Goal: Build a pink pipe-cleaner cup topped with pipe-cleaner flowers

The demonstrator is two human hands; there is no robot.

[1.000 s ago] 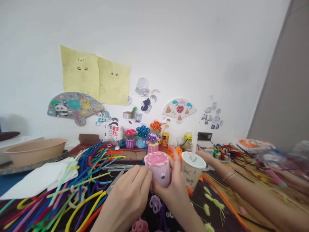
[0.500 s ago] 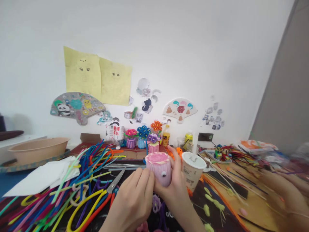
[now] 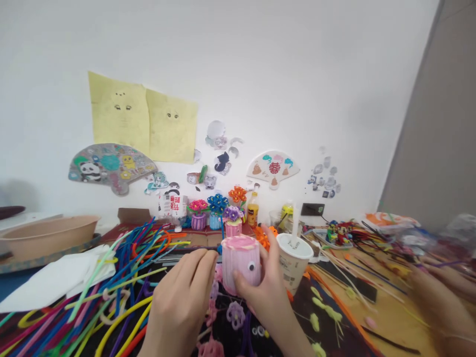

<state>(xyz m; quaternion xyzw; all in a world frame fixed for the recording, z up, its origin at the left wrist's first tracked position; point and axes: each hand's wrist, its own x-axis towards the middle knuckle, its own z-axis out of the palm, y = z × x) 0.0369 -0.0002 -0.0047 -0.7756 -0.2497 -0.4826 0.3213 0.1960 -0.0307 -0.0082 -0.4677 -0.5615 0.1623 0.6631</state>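
A pale pink-purple pot [image 3: 238, 258] made of pipe cleaners is held upright in my right hand [image 3: 266, 292], thumb on its front and fingers round its far side. One googly eye [image 3: 251, 266] sits on the pot's right front. My left hand [image 3: 186, 292] is just left of the pot, apart from it, with fingers curled together; the fingertips face away, so anything pinched there is hidden. Below the pot lie a light purple pipe-cleaner flower [image 3: 235, 315] and loose googly eyes [image 3: 258, 330]. Pink flowers [image 3: 211, 348] lie by my left wrist.
Colourful pipe cleaners [image 3: 122, 277] and white paper [image 3: 63, 277] cover the left side. A drink cup [image 3: 293, 260] with a straw stands right of my hand. Finished flower pots [image 3: 217, 210] line the back. Another person's arm [image 3: 442, 302] reaches in at the right.
My left hand has drawn away leftward from the pot, now covering the scissors. My right hand has turned the pot slightly, and its thumb now lies on the front.
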